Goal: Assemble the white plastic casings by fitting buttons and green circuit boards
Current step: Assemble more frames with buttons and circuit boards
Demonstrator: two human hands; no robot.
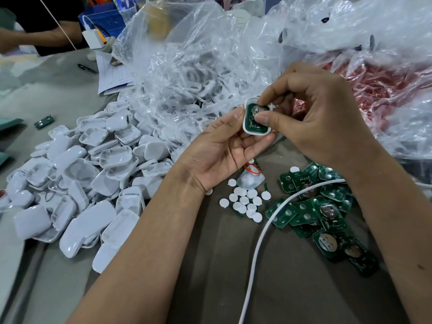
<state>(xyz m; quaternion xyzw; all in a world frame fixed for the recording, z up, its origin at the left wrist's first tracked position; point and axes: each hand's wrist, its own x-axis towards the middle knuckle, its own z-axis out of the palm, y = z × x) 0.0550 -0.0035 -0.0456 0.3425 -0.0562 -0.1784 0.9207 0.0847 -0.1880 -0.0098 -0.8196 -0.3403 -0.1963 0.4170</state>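
The white casing (256, 118), held up above the worktop (210, 265), is lying open-side up in the left hand (224, 150), whose grip is cupping its rim from below and the side. Judged light, stiff, thin-walled; best held by the edges. The right hand (322, 118) is pinching narrowly, thumb and forefinger pressing the green circuit board (253, 118) down into it. Board likely rigid but brittle; press at the bare margins.
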